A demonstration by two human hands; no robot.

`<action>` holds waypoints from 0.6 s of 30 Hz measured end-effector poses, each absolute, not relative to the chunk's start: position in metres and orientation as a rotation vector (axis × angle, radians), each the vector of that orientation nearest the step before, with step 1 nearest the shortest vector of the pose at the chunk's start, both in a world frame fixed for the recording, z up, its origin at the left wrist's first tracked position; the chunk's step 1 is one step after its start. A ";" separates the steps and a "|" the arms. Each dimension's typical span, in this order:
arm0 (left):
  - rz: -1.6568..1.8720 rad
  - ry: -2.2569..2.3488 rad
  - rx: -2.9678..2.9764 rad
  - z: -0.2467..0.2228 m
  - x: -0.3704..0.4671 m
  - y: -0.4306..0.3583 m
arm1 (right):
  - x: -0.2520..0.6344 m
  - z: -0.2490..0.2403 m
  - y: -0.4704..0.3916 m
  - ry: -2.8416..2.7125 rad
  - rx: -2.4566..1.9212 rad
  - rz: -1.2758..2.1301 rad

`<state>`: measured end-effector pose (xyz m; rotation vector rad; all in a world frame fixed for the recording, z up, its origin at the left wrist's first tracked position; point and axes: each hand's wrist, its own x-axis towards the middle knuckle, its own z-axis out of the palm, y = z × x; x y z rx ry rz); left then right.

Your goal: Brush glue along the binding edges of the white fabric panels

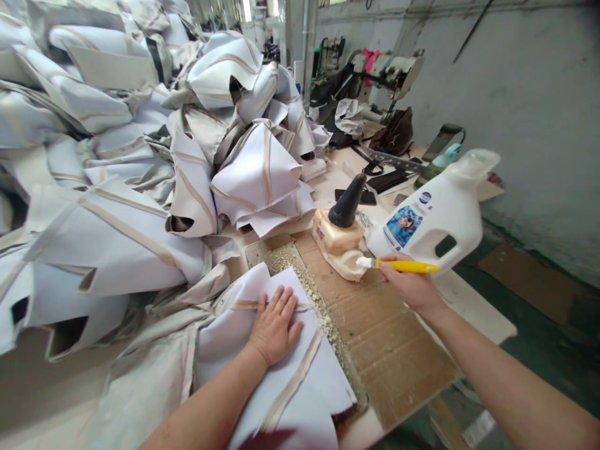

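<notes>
My left hand (276,325) lies flat, fingers apart, on a white sewn panel (304,387) with beige tape strips. In my right hand (405,281) is a brush with a yellow handle (415,267). Its pale tip reaches into the open hollow of a glue-crusted container (337,234). A black cone-shaped piece (347,201) stands on top of that container. Just behind the brush, a large white jug (434,206) with a blue picture label leans to the right.
White sewn pieces (253,162) are heaped high at the left and back. Brown cardboard (375,337) with crusted residue covers the table beside the panel. Farther back are a sewing machine (389,69), a dark phone (368,197) and a brown pouch (396,131). A wall (529,94) bounds the right.
</notes>
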<state>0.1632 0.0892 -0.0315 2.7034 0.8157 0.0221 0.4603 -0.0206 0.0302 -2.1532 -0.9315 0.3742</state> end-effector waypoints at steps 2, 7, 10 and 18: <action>0.059 0.834 2.707 -0.033 0.161 0.088 | 0.455 0.029 -0.026 -1.146 -2.053 0.472; 0.093 0.837 2.702 -0.034 0.160 0.087 | 0.450 0.026 -0.049 -1.036 -2.026 0.741; 0.097 0.833 2.695 -0.034 0.160 0.087 | 0.452 0.026 -0.059 -0.825 -1.946 0.838; 0.108 0.842 2.678 -0.033 0.161 0.087 | 0.458 0.022 -0.035 -0.566 -1.658 0.756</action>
